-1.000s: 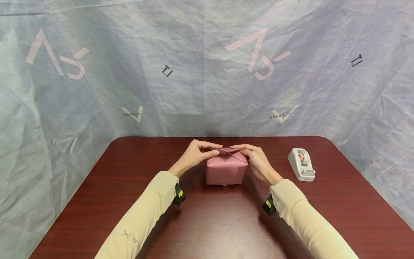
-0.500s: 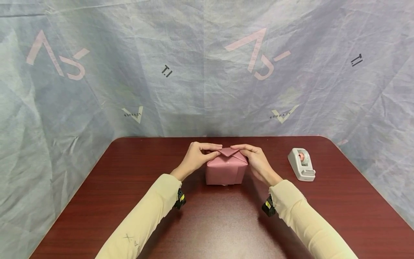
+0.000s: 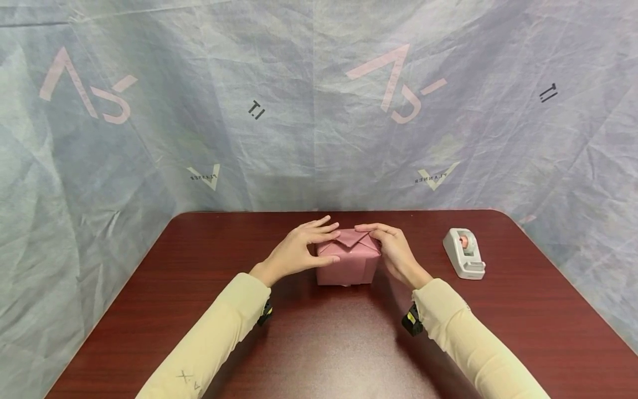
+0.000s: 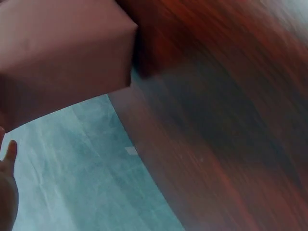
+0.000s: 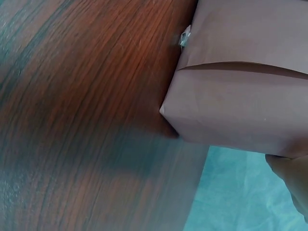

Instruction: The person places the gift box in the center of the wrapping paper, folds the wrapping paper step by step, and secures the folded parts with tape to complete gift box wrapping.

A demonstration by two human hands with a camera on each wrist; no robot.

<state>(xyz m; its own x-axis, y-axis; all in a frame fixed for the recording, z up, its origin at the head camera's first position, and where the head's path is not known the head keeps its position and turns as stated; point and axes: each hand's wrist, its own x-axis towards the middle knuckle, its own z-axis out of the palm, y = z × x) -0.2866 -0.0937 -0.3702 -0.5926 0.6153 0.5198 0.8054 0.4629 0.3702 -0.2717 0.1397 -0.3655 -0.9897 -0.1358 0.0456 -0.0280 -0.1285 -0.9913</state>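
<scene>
A box wrapped in pink paper (image 3: 346, 270) stands on the table, with a pointed paper flap (image 3: 351, 237) lying folded over its top. At its left side my left hand (image 3: 297, 247) has its fingers spread and fairly straight; fingertips reach over the top edge and the thumb lies against the front face. My right hand (image 3: 396, 249) holds the top right corner, index finger along the back edge and thumb on the top. The right wrist view shows a paper seam across the box (image 5: 240, 41) and a crumpled clear bit (image 5: 185, 36) at its edge.
A white tape dispenser (image 3: 464, 254) with a roll in it stands on the right of the dark red wooden table (image 3: 209, 266). Behind the table hangs a grey-blue printed cloth (image 3: 279, 144), close to the back edge.
The left hand has let go of the flap, spread its fingers and lowered its thumb to the front face. The flap has come down flatter, toward the front. The right hand stays in place.
</scene>
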